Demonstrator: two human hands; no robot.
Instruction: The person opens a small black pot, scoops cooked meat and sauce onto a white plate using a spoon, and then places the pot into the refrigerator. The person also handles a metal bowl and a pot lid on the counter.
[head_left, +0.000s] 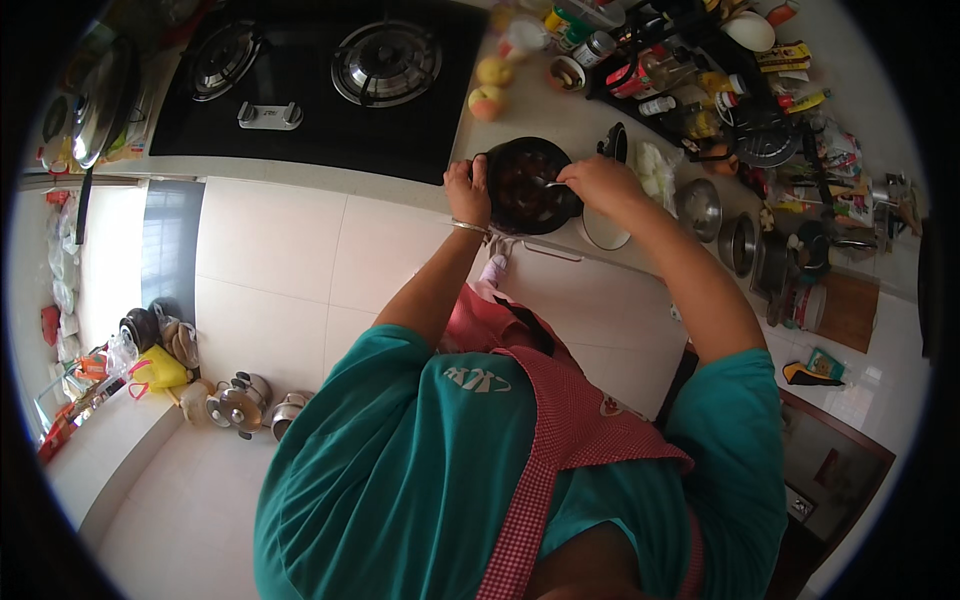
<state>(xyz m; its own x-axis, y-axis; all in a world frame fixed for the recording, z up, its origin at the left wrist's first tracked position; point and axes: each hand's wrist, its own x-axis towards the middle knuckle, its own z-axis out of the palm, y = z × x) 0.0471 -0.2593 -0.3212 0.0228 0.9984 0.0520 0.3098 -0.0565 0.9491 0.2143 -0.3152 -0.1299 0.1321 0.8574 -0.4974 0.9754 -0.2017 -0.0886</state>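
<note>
A black pot (551, 223) stands on the worktop near its front edge, with dark brown contents (521, 180) inside. My left hand (469, 187) grips the pot at its left side. In my right hand (600, 184) is the handle of a metal spoon (549, 182), whose bowl reaches into the dark contents. A round white dish (606, 229) sits partly under my right forearm. Just beyond my right hand a dark lid (617, 141) is tilted up, its lower part hidden by the hand.
Left of the pot is a black gas hob (315, 139). Two peaches (487, 103) lie behind the pot. Rightward are pale vegetables in a plastic bag (657, 171), metal bowls (699, 210) and a rack of bottles (701, 124). Lidded pots (244, 409) stand on the floor.
</note>
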